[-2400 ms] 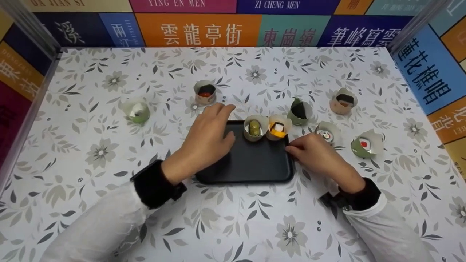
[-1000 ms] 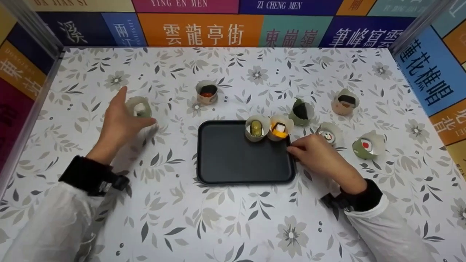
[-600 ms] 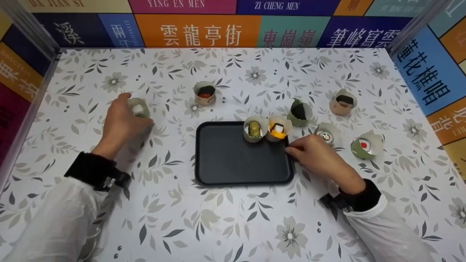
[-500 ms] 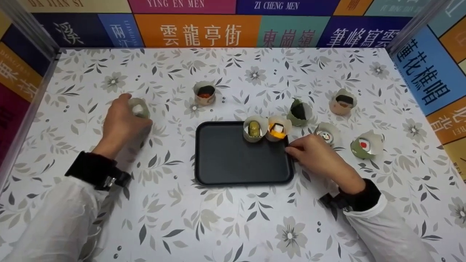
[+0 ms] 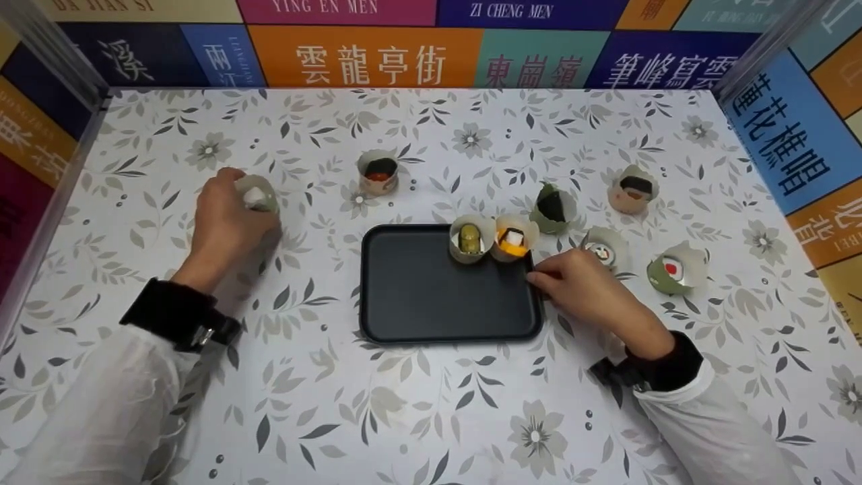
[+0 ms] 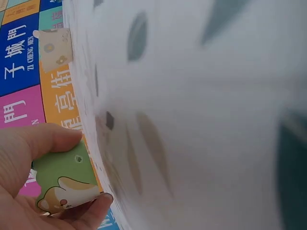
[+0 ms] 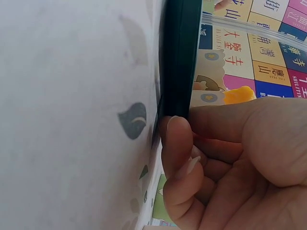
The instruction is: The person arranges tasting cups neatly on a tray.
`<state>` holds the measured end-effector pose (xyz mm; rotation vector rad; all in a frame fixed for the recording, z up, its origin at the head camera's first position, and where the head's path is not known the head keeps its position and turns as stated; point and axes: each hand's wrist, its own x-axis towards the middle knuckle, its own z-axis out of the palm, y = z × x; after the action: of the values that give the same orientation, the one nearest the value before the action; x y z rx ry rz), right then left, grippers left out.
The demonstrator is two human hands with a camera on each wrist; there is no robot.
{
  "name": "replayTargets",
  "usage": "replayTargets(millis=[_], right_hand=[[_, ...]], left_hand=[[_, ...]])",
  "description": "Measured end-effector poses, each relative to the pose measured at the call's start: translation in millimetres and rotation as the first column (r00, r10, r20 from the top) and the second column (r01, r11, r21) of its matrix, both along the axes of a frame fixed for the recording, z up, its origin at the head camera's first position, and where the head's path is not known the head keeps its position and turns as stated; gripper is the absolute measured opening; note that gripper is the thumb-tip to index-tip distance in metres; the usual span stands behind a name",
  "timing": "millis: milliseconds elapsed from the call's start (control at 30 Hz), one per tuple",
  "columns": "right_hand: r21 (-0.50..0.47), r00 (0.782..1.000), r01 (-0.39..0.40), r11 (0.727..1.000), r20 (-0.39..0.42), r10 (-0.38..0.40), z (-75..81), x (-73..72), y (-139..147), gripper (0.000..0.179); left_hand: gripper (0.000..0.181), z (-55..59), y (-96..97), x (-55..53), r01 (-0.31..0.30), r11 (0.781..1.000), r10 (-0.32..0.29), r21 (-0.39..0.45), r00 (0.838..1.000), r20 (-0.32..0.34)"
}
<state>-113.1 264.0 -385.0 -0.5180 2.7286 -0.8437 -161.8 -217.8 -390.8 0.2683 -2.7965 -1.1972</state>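
Observation:
My left hand point(image 5: 225, 217) grips a green paper cup point(image 5: 267, 190) with a white piece inside, at the left of the table. In the left wrist view, thumb and fingers pinch the cup's green side point(image 6: 72, 172), printed with a cartoon animal. My right hand point(image 5: 599, 293) pinches the right rim of a black tray point(image 5: 444, 296); the right wrist view shows thumb and fingertips on the tray edge point(image 7: 180, 57). On the tray's back right stand two paper cups: one with an olive-green piece point(image 5: 471, 239), one with a yellow and white piece point(image 5: 513, 239).
Behind the tray is a cup with an orange-red and black piece point(image 5: 378, 172). To the right stand several more: a dark-filled green cup point(image 5: 553, 209), a pinkish cup point(image 5: 633, 190), a cup with a white roll point(image 5: 606, 249) and a green cup with a red-centred roll point(image 5: 675, 268). Lettered panels point(image 5: 370, 57) border the table.
My left hand has moved left from above the tray to the green cup, and its fingers have closed on it. My right hand stays on the tray rim.

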Motion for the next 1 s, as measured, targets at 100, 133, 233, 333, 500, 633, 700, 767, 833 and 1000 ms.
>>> replayTargets(millis=[100, 133, 233, 333, 500, 633, 700, 767, 833, 1000], right_hand=[[0.001, 1.0, 0.002, 1.0, 0.002, -0.002, 0.5, 0.3, 0, 0.029], [0.003, 1.0, 0.003, 1.0, 0.003, -0.003, 0.7, 0.3, 0, 0.03], [0.003, 1.0, 0.003, 1.0, 0.003, -0.003, 1.2, 0.3, 0, 0.03], [0.004, 1.0, -0.001, 1.0, -0.003, 0.001, 1.0, 0.0, 0, 0.029], [0.01, 1.0, -0.002, 1.0, -0.005, 0.002, 0.7, -0.8, 0, 0.029], [0.016, 1.0, 0.01, 1.0, 0.01, -0.01, 0.5, -0.8, 0, 0.028], [0.012, 1.0, 0.011, 1.0, 0.016, -0.011, 0.0, -1.0, 1, 0.028], [0.008, 1.0, 0.006, 1.0, 0.011, -0.006, -0.6, -1.2, 1, 0.027], [0.007, 1.0, -0.003, 1.0, 0.003, 0.003, -1.3, -1.4, 1, 0.027], [0.01, 1.0, -0.007, 1.0, -0.006, 0.007, -1.2, -1.3, 2, 0.027]], left_hand=[[0.071, 3.4, 4.6, 1.6, -0.003, 1.0, 0.003, 0.023, 1.0, 0.005], [0.071, 4.5, 6.4, 2.3, -0.005, 1.0, 0.005, 0.031, 1.0, 0.009], [0.072, 6.9, 11.2, 3.9, -0.01, 0.999, 0.01, 0.046, 1.0, 0.007], [0.074, 9.9, 16.8, 7.1, -0.005, 0.998, 0.005, 0.07, 1.0, -0.009], [0.073, 13.4, 30.8, 15.0, 0.05, 0.992, -0.041, 0.111, 0.995, -0.089], [0.073, 15.6, 46.3, 20.4, 0.108, 0.988, -0.092, 0.108, 0.985, -0.149], [0.073, 16.4, 53.3, 22.8, 0.136, 0.986, -0.117, 0.101, 0.979, -0.169], [0.073, 17.0, 59.6, 25.4, 0.158, 0.983, -0.139, 0.096, 0.973, -0.185], [0.074, 17.7, 65.1, 28.0, 0.175, 0.979, -0.154, 0.102, 0.969, -0.192], [0.073, 19.4, 77.1, 33.2, 0.21, 0.971, -0.184, 0.111, 0.96, -0.211]])
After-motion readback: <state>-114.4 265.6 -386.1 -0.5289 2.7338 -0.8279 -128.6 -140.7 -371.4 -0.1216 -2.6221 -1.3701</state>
